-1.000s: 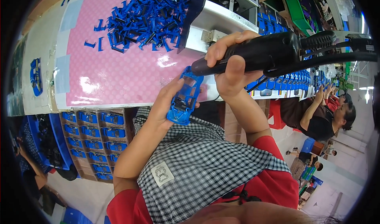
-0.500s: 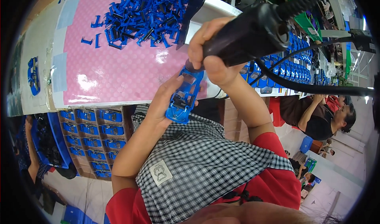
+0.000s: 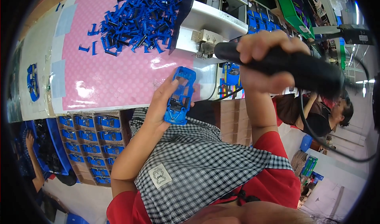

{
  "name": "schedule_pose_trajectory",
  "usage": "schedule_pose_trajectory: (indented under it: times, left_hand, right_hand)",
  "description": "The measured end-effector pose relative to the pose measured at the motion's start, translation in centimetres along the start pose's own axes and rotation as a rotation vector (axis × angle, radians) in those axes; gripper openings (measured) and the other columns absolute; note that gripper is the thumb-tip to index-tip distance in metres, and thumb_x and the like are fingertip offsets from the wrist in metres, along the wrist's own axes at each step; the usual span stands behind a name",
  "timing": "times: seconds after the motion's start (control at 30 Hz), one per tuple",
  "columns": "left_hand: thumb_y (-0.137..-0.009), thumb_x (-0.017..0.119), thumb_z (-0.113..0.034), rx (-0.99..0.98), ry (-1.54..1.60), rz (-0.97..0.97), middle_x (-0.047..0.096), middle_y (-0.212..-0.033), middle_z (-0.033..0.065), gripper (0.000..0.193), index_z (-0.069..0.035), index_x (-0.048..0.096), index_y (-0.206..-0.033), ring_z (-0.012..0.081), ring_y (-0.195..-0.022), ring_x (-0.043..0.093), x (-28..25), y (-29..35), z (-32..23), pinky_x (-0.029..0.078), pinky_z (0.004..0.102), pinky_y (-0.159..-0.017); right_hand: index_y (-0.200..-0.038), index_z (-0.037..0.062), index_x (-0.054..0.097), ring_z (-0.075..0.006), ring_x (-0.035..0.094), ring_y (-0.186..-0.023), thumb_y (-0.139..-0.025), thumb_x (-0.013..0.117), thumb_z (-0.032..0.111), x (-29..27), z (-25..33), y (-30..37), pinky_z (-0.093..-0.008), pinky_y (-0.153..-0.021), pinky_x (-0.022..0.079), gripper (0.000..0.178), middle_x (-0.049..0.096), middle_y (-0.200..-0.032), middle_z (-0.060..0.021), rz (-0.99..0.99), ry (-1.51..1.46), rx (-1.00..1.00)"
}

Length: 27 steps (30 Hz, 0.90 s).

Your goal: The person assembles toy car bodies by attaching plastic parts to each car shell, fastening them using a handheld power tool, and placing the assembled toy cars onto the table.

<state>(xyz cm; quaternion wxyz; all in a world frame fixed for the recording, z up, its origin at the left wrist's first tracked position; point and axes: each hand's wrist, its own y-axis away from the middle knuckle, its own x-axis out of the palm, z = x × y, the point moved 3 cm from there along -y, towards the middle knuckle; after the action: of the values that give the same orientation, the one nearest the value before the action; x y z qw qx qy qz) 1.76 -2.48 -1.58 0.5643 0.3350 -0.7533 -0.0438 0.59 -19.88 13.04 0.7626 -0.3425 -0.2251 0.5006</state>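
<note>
You hold one blue case [image 3: 181, 100] and one black tool [image 3: 303, 69]. Left of one pink mat [image 3: 114, 77] sits one more blue case [image 3: 33, 82]; on the mat, small blue parts [image 3: 138, 24] are too many to count.

Dressed in a plain red top [image 3: 283, 186], short-slvd, w/ both L sleeve [image 3: 126, 204] & R sleeve [image 3: 271, 147] ending near the elbow. Over that, wearing a blk/wht checked apron [image 3: 190, 162], small sq. pattern, rumpled at the lap, w/ a narrower checked band [image 3: 280, 162] by the R shoulder. On the apron front, showing a sq. cream patch [image 3: 160, 175] w/ dk looped outline, approx. bear-shaped, plus sm. dk bow mid-patch. Close to the neck, blk cord [image 3: 246, 197], knotted-looking. Bare forearms; L hand [image 3: 159, 103] & R hand [image 3: 266, 63] likewise bare.
</note>
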Motion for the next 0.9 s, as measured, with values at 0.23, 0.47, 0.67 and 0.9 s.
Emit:
schedule_pose_trajectory:
  times: [0.23, 0.47, 0.67, 0.9]
  left_hand:
    - [-0.095, 0.051, -0.029, -0.026, -0.035, -0.008, 0.055, -0.119, 0.0111, 0.050, -0.006, 0.038, -0.138, 0.0181, -0.093, 0.063, -0.2, 0.0, 0.1, 0.058, 0.0334, -0.068]
    - [-0.095, 0.051, -0.029, -0.011, -0.042, -0.002, 0.056, -0.116, 0.0102, 0.050, -0.006, 0.039, -0.137, 0.0192, -0.096, 0.063, 0.1, 0.0, -0.1, 0.058, 0.0331, -0.068]
    - [-0.095, 0.050, -0.030, -0.022, -0.052, -0.003, 0.056, -0.115, 0.0097, 0.049, -0.005, 0.040, -0.136, 0.0196, -0.096, 0.063, 0.1, 0.1, -0.2, 0.058, 0.0320, -0.067]
    - [-0.095, 0.051, -0.029, 0.013, -0.028, -0.002, 0.057, -0.112, 0.0095, 0.048, -0.005, 0.041, -0.135, 0.0191, -0.095, 0.063, 0.5, 0.1, 0.2, 0.058, 0.0313, -0.068]
  right_hand:
    - [-0.106, 0.0039, 0.039, -0.0149, 0.053, -0.053, -0.084, 0.068, 0.035, 0.7, -1.4, 0.3, -0.0278, -0.048, 0.047, 0.048, 0.054, -0.069, -0.0099, -0.193, -0.183, 0.091]
    - [-0.107, 0.0095, 0.034, -0.0165, 0.054, -0.057, -0.079, 0.069, 0.049, 2.1, -1.0, 3.9, -0.0329, -0.059, 0.050, 0.060, 0.052, -0.077, -0.0090, 0.026, -0.061, 0.337]
    - [-0.106, 0.0088, 0.033, -0.0160, 0.054, -0.057, -0.080, 0.068, 0.048, 2.0, -1.6, 4.6, -0.0321, -0.060, 0.050, 0.059, 0.052, -0.077, -0.0094, 0.036, -0.061, 0.304]
    - [-0.105, 0.0086, 0.033, -0.0159, 0.053, -0.056, -0.082, 0.065, 0.050, 1.9, -2.0, 5.2, -0.0325, -0.058, 0.050, 0.057, 0.051, -0.075, -0.0083, -0.039, -0.053, 0.285]
